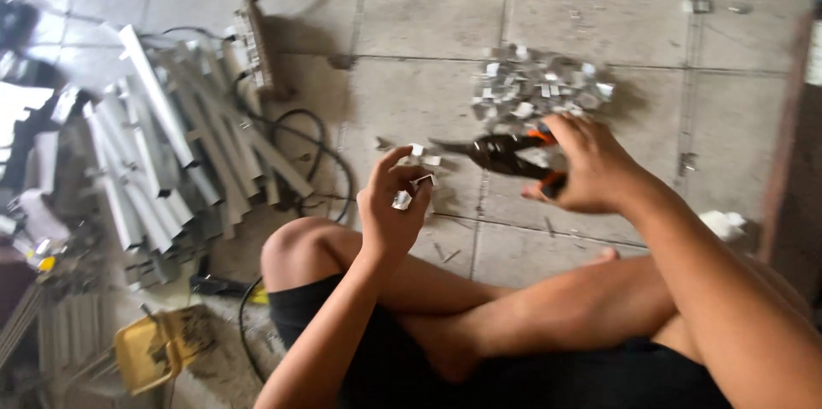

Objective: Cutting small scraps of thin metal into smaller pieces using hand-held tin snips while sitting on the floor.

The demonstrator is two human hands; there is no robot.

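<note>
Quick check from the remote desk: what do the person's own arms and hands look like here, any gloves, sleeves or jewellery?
Both arms are bare to the frame's edge, with no sleeves showing. The left hand and the right hand wear no gloves, and no watch, ring or wristband can be seen, though the picture is somewhat blurred. Dark shorts are the only clothing in view.

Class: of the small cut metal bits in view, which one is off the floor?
The bit pinched in the left hand; the rest lie heaped on the tiles.
</note>
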